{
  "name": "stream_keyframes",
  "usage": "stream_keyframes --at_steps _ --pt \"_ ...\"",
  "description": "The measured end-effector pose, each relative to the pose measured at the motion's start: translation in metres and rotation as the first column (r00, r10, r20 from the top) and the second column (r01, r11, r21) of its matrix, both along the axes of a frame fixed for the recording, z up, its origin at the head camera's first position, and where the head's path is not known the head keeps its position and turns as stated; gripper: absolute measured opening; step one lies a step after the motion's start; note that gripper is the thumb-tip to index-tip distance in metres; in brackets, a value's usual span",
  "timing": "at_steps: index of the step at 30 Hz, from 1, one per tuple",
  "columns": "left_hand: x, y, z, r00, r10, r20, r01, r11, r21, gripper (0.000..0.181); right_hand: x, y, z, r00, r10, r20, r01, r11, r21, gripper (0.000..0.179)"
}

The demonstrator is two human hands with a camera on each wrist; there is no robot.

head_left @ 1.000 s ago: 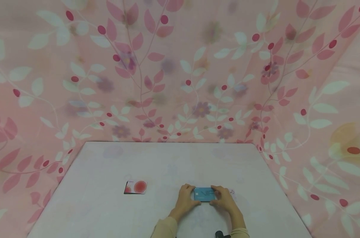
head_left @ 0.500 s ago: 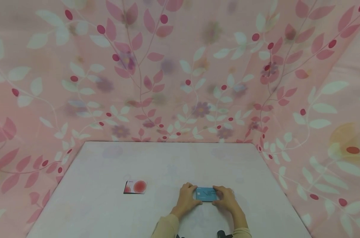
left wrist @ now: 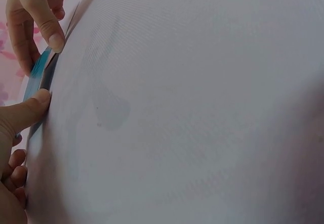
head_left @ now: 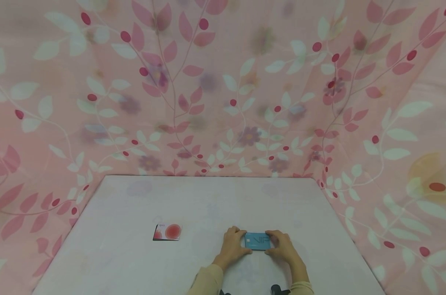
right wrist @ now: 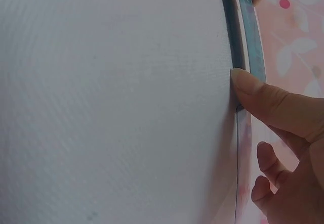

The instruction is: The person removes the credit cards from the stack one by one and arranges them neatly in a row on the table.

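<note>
Toward the front of the white table lies a blue card marked VIP (head_left: pixel 258 241), low on the tabletop. At its left end, my left hand (head_left: pixel 233 246) holds it with the thumb on the near edge and fingers at the far edge. My right hand (head_left: pixel 282 247) grips the right end the same way. From the left wrist view, the blue card (left wrist: pixel 36 77) appears nearly edge-on with a dark side face, a thumb pressing against it. The right wrist view has the blue card (right wrist: pixel 255 47) edge-on as well, above a dark layer.
Left of the hands, a small pile of cards (head_left: pixel 167 232) with a white and red top card lies on the table (head_left: pixel 193 200). Pink floral cloth (head_left: pixel 223 82) rises behind and beside the table. A black object (head_left: pixel 278 289) shows by the right sleeve.
Both hands and the blue card have shifted slightly right. A patterned bit that showed beyond the right hand is now hidden behind it. The card pile has stayed put.
</note>
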State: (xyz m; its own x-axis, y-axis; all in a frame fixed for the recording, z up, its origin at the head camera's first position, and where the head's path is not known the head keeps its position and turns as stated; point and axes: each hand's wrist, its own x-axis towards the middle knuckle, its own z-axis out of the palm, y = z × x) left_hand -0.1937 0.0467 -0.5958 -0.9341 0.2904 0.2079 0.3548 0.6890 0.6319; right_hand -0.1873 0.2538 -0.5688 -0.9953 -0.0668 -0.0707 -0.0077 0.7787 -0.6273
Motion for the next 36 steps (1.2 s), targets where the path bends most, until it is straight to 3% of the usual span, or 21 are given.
stream_keyframes --at_steps 15,22,36 --pt "-0.0014 -0.0036 -0.0019 0.998 -0.02 0.061 0.018 0.999 0.03 0.06 -0.0028 0.0028 -0.0027 0.999 0.052 0.004 -0.052 0.999 -0.007 0.059" --pt "-0.0013 -0.0042 -0.0005 0.999 -0.024 0.042 0.022 0.999 0.042 0.059 -0.0042 0.0043 -0.0042 0.998 0.065 -0.02 -0.066 0.997 -0.036 0.056" --pt "0.0003 -0.0068 0.0062 0.997 -0.031 0.071 0.027 0.998 0.053 0.06 -0.002 0.0057 -0.0028 0.999 0.045 0.011 -0.044 0.996 -0.073 0.055"
